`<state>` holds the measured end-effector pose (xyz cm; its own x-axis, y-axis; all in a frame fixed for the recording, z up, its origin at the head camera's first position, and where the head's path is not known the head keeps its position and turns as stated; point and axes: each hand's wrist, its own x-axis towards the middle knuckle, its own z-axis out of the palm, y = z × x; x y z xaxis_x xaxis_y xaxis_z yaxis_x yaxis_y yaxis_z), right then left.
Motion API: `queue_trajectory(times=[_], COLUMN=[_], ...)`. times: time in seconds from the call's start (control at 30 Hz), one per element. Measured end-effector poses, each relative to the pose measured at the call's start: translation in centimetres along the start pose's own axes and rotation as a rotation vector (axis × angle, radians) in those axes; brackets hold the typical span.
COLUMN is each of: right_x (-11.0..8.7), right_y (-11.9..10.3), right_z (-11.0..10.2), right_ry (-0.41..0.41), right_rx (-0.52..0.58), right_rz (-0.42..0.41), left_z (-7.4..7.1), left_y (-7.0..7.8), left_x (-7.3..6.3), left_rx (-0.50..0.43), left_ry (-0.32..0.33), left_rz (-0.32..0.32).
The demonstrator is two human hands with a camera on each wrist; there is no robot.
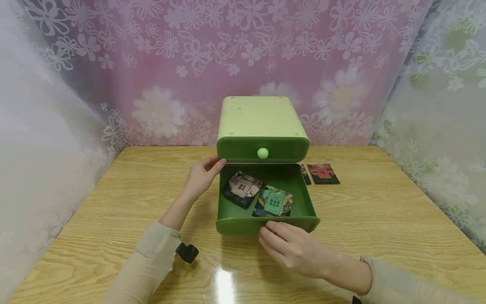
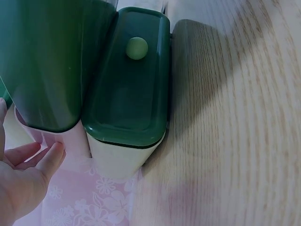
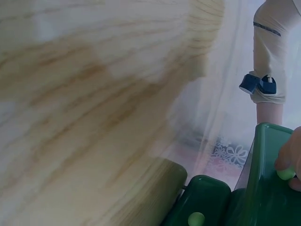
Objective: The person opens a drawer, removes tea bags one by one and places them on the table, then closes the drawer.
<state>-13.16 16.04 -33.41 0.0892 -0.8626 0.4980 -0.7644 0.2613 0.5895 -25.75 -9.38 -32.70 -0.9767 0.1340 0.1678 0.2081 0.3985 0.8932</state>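
Note:
A cabinet with a pale yellow-green body (image 1: 262, 116) stands on the table, one green drawer (image 1: 305, 198) pulled out below the shut top drawer (image 1: 239, 150). Inside it lie two tea sachets, one with a pinkish label (image 1: 241, 187) and another with a green label (image 1: 274, 202). My right hand (image 1: 294, 249) pinches the open drawer's round light green knob (image 3: 285, 174), mostly hidden in the head view. My left hand (image 1: 201, 177) touches the cabinet's left side, thumb near the top drawer's lower corner. In the left wrist view its fingers (image 2: 51, 160) lie fairly straight against that side.
A shut bottom drawer (image 2: 127, 89) with its own knob sits under the open one. Right of the cabinet, a red-labelled sachet (image 1: 324, 173) and another, partly hidden sachet (image 1: 305, 174) lie on the wooden table (image 1: 379, 219). Flowered curtains (image 1: 247, 55) hang behind and at the sides.

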Motion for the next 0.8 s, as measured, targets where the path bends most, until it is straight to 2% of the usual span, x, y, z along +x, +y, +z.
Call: queue_trajectory(times=[0.53,0.8], right_x=[-0.5,-0.3], right_y=[-0.7,-0.9], right_z=[1.1,1.2], right_ry=[0.07,0.083], right_rx=[0.012,-0.035], right_rz=[-0.059,-0.057], left_z=[0.1,0.1], left_y=[-0.2,-0.3], left_x=[0.2,0.3], left_rx=[0.004,0.001], left_ry=[0.021,0.022], left_rz=[-0.003,0.007])
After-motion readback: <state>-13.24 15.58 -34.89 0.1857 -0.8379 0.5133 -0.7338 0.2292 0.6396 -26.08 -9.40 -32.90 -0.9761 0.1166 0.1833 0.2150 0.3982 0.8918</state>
